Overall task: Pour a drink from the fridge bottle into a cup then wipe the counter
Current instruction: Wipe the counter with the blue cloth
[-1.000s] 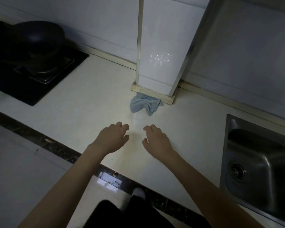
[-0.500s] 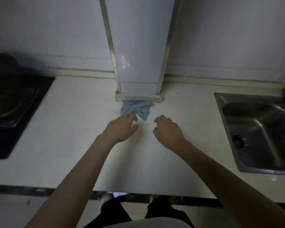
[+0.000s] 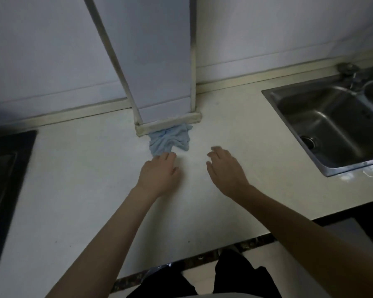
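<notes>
A crumpled light-blue cloth lies on the pale counter, pressed against the foot of a white tiled column. My left hand reaches palm down toward it, fingertips at the cloth's near edge, holding nothing. My right hand hovers over the counter to the right of the cloth, fingers loosely spread and empty. No bottle or cup is in view.
A steel sink is set into the counter at the right, with a tap behind it. A black hob fills the left edge. The counter's dark front edge runs close to my body.
Both hands have moved forward toward the cloth, the left one reaching its near edge. The view has swung right, showing more of the sink and less of the hob.
</notes>
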Demonstrator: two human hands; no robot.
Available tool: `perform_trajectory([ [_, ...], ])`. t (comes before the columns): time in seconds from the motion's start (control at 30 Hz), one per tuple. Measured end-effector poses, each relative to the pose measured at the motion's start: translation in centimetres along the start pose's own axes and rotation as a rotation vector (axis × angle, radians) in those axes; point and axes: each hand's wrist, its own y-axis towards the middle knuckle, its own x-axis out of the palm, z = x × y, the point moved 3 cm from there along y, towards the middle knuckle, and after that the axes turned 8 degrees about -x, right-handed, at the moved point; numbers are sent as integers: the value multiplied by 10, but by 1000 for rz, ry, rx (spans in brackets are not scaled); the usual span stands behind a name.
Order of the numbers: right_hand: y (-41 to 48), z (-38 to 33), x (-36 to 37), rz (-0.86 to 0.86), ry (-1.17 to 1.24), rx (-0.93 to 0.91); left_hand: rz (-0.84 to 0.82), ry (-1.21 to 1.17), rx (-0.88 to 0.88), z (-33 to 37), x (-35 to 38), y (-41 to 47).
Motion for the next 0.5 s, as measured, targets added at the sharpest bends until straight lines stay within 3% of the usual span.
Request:
perform_trajectory([
  [0.1, 5, 14, 9, 166, 9, 33, 114, -26, 63, 18, 21, -2],
  [0.5, 41, 74, 54, 292, -35, 41, 171, -182, -151, -23, 48, 105],
])
